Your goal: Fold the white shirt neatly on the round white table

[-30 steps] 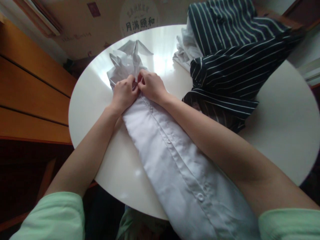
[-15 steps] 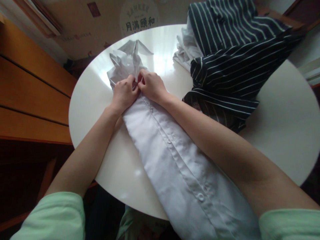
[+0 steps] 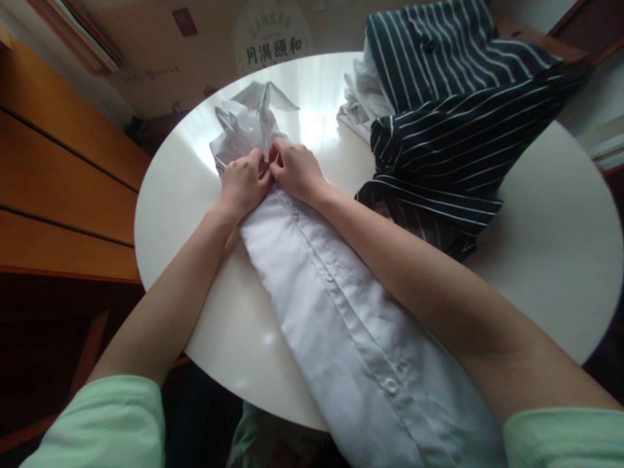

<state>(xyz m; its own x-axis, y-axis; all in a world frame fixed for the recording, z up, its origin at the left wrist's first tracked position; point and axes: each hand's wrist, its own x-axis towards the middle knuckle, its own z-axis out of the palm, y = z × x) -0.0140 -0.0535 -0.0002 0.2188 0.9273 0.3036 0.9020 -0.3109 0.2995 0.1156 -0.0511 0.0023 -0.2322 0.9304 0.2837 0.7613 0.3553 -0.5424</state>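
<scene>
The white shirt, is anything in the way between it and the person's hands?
Nothing visible: the left hand and right hand both touch the white shirt. The striped cloth lies off to the right, not between.

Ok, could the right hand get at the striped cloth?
Probably yes: nothing visible stands between the right hand and the striped cloth, though the hand pinches the white shirt and would likely need to let go.

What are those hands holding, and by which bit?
The left hand and right hand pinch the white shirt on its buttoned front, near the crumpled far end.
</scene>
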